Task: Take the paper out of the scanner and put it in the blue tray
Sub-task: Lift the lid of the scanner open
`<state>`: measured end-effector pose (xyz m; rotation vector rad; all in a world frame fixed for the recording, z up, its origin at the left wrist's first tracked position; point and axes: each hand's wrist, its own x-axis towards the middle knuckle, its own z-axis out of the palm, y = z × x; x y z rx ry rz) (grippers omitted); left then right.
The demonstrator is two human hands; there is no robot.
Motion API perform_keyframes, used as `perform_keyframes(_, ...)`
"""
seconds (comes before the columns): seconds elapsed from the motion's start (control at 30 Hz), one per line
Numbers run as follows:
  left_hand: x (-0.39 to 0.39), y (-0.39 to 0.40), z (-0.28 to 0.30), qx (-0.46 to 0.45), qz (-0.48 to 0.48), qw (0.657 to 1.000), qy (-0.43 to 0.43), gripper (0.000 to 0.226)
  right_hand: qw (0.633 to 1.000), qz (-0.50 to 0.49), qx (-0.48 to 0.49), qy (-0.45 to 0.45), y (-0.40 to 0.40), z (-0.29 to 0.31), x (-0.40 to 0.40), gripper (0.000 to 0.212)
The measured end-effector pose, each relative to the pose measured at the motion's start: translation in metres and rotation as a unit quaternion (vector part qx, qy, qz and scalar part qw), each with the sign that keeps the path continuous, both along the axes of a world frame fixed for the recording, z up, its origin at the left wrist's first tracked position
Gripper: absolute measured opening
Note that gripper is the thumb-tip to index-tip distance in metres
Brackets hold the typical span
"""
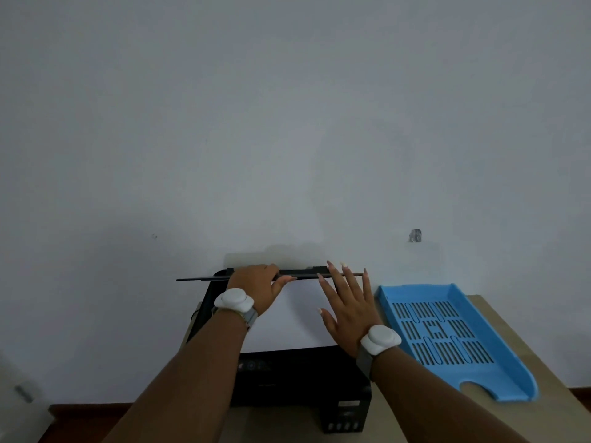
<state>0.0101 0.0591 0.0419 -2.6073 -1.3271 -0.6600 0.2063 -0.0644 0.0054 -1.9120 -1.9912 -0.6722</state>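
A black scanner-printer point(287, 378) stands on the table with its thin dark lid point(198, 279) raised edge-on. A white sheet of paper point(287, 314) lies on the scanner glass under it. My left hand point(259, 289) grips the lid's front edge, thumb below it. My right hand point(347, 305) hovers flat over the right part of the paper, fingers spread, holding nothing. The blue tray point(499, 378) sits to the right of the scanner, with nothing in it.
The tray rests on a tan tabletop point(569, 398) whose right edge runs diagonally. A plain white wall point(287, 123) rises directly behind the scanner. Both wrists carry white round bands. Dark floor shows at the lower left.
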Motion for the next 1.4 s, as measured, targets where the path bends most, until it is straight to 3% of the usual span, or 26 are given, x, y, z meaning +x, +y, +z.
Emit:
perform_keyframes(0.17, 0.006, 0.009, 0.017, 0.01, -0.001, 0.999, -0.039, 0.106, 1.0, -0.008, -0.022, 0.003, 0.01, 0.002, 0.008, 0.071)
perform_keyframes(0.27, 0.01, 0.007, 0.024, 0.029, -0.011, 0.997, -0.076, 0.094, 1.0, -0.015, -0.022, -0.005, 0.02, 0.013, 0.012, 0.071)
perform_keyframes(0.4, 0.013, 0.009, 0.032, 0.044, 0.008, 0.998, -0.034, 0.085, 1.0, 0.002, -0.013, -0.018, 0.034, 0.023, 0.02, 0.07)
perform_keyframes(0.83, 0.007, 0.038, 0.037, 0.045, 0.103, 0.993, 0.019, 0.088, 0.999, -0.005, -0.044, 0.0, 0.09, 0.055, 0.038, 0.071)
perform_keyframes(1.03, 0.016, 0.058, 0.045, 0.068, 0.156, 0.985, 0.013, 0.069, 0.999, -0.014, -0.049, 0.003, 0.115, 0.067, 0.041, 0.07)
perform_keyframes(1.4, 0.027, 0.104, 0.041, 0.103, 0.146, 0.984, -0.01, 0.076, 0.998, -0.022, -0.063, 0.015, 0.154, 0.082, 0.051, 0.07)
